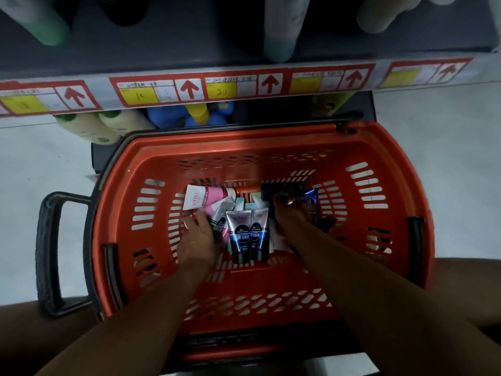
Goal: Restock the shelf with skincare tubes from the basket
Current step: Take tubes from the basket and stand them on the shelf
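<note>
An orange plastic basket (379, 147) sits on the floor below the shelf edge (244, 85). Several skincare tubes lie in its bottom: two silver and dark blue tubes (240, 234) side by side in the middle, a white and pink tube (200, 198) at the left, dark blue tubes (309, 198) at the right. My left hand (199, 237) reaches in at the left, fingers curled around pale tubes beside the silver pair. My right hand (291, 215) is deep in the pile at the right, fingers closed on a dark tube.
The shelf rail carries red and yellow price labels with arrows. Blurred bottles stand on the shelf above. Pale green bottles (89, 128) and blue and yellow items (195, 115) sit on the lower shelf behind the basket. A black handle (48, 251) juts out left. My knees flank the basket.
</note>
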`<state>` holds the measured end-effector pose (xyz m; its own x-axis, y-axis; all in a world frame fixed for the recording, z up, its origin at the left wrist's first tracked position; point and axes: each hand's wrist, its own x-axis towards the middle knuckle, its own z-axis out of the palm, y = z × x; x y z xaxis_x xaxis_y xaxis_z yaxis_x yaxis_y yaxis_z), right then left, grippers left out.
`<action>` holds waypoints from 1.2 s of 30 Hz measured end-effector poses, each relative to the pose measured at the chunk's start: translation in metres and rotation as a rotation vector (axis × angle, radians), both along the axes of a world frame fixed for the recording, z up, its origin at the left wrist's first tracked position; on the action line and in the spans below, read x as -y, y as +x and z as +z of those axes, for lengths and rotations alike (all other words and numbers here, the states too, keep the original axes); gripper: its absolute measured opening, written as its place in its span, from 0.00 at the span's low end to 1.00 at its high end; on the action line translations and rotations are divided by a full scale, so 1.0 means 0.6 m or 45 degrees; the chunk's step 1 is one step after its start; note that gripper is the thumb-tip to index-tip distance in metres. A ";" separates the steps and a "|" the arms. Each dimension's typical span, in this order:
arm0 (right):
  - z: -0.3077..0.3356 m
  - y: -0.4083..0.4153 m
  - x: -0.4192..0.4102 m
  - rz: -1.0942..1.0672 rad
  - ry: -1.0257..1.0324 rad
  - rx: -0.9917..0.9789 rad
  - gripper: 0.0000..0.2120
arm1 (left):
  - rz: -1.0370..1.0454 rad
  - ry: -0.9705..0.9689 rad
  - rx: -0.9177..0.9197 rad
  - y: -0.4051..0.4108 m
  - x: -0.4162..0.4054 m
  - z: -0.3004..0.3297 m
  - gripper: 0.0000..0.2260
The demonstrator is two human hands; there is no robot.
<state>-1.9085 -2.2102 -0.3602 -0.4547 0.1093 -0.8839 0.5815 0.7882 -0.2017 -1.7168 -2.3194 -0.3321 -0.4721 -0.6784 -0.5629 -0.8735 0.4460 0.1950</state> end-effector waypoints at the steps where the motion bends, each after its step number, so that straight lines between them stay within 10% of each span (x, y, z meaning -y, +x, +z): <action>1: 0.001 -0.001 0.008 0.000 0.051 -0.007 0.37 | 0.018 -0.002 -0.004 0.000 -0.002 -0.003 0.31; 7: -0.191 -0.006 -0.023 -0.060 0.171 -0.052 0.57 | 0.071 0.004 -0.004 -0.006 0.002 -0.003 0.31; 13: -0.044 0.014 -0.003 -0.082 0.007 -0.057 0.26 | 0.024 -0.007 0.035 -0.012 0.009 0.017 0.32; 21: 0.067 0.010 -0.028 -0.022 -0.016 -0.091 0.26 | 0.027 -0.056 0.119 -0.009 0.012 0.058 0.37; 28: 0.152 0.012 -0.063 0.461 -0.123 -0.414 0.07 | 0.182 -0.026 0.073 0.005 0.002 0.131 0.30; 36: 0.242 0.050 -0.103 0.496 -0.233 -0.772 0.32 | 0.325 -0.097 -0.231 0.016 -0.033 0.251 0.31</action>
<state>-1.8787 -2.1485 -0.2148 -0.8444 -0.2846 -0.4539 0.0115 0.8375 -0.5464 -1.7071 -2.2996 -0.1813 -0.3690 -0.8250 -0.4280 -0.9132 0.2363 0.3320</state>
